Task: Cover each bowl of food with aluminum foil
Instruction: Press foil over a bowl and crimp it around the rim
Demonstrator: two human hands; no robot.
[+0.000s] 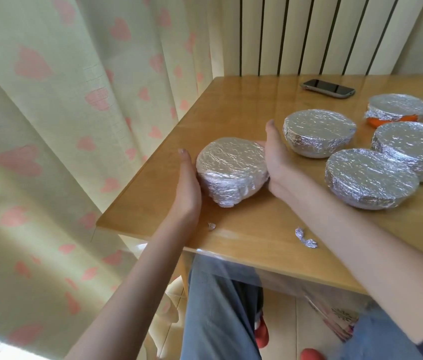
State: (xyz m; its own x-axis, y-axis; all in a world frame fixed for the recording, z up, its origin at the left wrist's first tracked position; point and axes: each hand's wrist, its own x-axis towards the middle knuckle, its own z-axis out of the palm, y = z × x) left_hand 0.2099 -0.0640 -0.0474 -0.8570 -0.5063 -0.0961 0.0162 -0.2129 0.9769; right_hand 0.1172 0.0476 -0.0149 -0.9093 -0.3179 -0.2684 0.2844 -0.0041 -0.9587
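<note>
Now you cup the wrapped bowl (231,171) between both palms, left hand (188,187) and right hand (279,162) pressing with straight fingers, probably to mould its foil tight, left of the four covered bowls (319,131) near the table (244,100) corner.

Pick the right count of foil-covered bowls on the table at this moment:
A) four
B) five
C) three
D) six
B: five foil-covered bowls show on the table: the bowl between the hands, held by the left hand and right hand, a middle bowl, a near bowl, a right-edge bowl and an orange bowl at the back.
</note>
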